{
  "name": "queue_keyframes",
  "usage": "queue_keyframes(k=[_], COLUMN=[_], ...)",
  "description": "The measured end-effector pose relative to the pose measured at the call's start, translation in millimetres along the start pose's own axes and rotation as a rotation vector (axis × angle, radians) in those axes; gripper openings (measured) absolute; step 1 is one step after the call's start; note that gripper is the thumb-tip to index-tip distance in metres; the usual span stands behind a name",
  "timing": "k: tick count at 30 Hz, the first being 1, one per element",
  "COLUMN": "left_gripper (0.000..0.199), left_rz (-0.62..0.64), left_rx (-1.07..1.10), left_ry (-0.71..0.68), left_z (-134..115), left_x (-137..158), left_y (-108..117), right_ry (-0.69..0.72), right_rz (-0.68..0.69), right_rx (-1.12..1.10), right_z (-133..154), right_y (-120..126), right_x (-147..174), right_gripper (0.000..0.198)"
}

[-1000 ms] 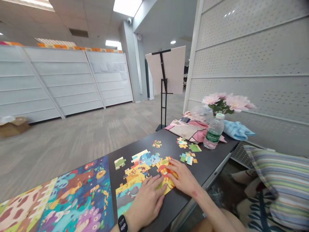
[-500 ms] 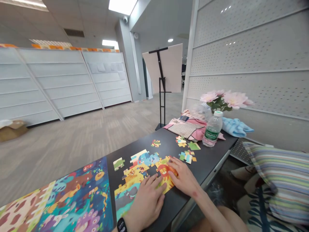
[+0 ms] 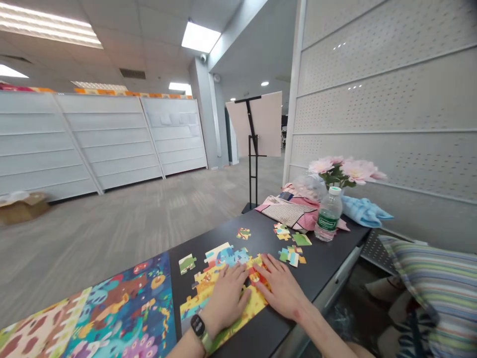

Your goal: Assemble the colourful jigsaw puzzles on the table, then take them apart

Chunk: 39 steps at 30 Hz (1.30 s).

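Observation:
On a dark tabletop lies a partly joined jigsaw puzzle (image 3: 204,283) with yellow, blue and green animal pictures. My left hand (image 3: 229,294), a watch (image 3: 198,325) on its wrist, rests palm down on the middle of the puzzle with fingers stretched out. Flat on the right side is my right hand (image 3: 280,286), fingers spread over an orange-and-red part. Both hands hide some of the pieces beneath them. Loose puzzle pieces (image 3: 292,255) are scattered beyond my right hand, and a green-and-cream piece (image 3: 187,263) sits left of the puzzle.
A colourful picture sheet (image 3: 126,303) covers the table's left part. At the far right end stand a water bottle (image 3: 328,215), folded pink cloth (image 3: 288,211), a blue cloth (image 3: 365,211) and pink flowers (image 3: 354,170). A striped cushion (image 3: 443,283) is at the right.
The view has tilted upward. My left hand has shifted up across the puzzle, uncovering more of its lower yellow part. My right hand stays on the right side, fingers spread wider.

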<state>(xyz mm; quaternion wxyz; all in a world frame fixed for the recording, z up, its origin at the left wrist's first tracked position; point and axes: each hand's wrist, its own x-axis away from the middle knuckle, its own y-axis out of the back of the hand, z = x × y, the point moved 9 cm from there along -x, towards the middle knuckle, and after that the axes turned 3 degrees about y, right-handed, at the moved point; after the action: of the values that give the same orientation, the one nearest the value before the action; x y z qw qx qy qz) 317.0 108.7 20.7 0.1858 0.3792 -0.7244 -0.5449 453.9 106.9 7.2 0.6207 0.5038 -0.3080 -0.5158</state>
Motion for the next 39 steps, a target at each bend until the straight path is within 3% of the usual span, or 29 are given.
queue_keyframes(k=[4, 8, 10, 12, 15, 18, 22, 27, 30, 34, 37, 39], left_gripper=[0.045, 0.056, 0.056, 0.054, 0.052, 0.052, 0.049, 0.037, 0.032, 0.032, 0.035, 0.036], left_rz=[-0.028, -0.041, -0.036, -0.02, -0.013, -0.036, -0.064, -0.222, -0.257, -0.236, -0.223, -0.215], left_rx=[-0.011, -0.011, -0.007, -0.005, -0.01, -0.013, 0.008, 0.06, 0.037, 0.019, 0.019, 0.009], left_ry=[-0.01, -0.028, -0.01, 0.017, 0.069, 0.113, 0.115, 0.198, 0.278, 0.298, 0.274, 0.279], left_z=[2.1, 5.8, 9.4, 12.2, 15.6, 17.0, 14.1, 32.7, 53.3, 64.9, 62.1, 61.2], left_x=[-0.5, 1.7, 0.9, -0.2, -0.5, -0.3, -1.9, 13.6, 39.7, 69.2, 73.9, 72.1], left_y=[-7.4, -12.8, -14.2, -15.3, -14.6, -13.0, -9.1, 27.4, 44.0, 42.5, 37.2, 35.9], right_ry=[0.001, 0.028, 0.063, 0.035, -0.135, -0.191, -0.164, -0.204, -0.169, -0.162, -0.256, -0.263], right_rz=[0.021, 0.056, 0.022, -0.106, -0.282, -0.252, -0.285, -0.287, -0.343, -0.448, -0.558, -0.524], right_rx=[0.006, -0.023, -0.077, -0.123, -0.038, 0.091, 0.055, -0.057, -0.123, -0.34, -0.587, -0.781], right_z=[5.4, 15.0, 13.9, -3.6, -54.4, -92.1, -109.2, -121.3, -121.0, -108.4, -91.5, -67.2], right_y=[-2.2, -4.9, 2.6, 22.5, 50.9, 49.9, 39.0, 40.9, 49.7, 48.0, 38.1, 23.4], right_x=[-0.2, 0.8, 0.9, 3.6, 19.7, 38.3, 52.8, 42.1, 33.7, 29.7, 26.8, 15.0], right_gripper=[0.06, 0.076, 0.07, 0.055, 0.044, 0.036, 0.03, 0.024, 0.033, 0.037, 0.045, 0.052])
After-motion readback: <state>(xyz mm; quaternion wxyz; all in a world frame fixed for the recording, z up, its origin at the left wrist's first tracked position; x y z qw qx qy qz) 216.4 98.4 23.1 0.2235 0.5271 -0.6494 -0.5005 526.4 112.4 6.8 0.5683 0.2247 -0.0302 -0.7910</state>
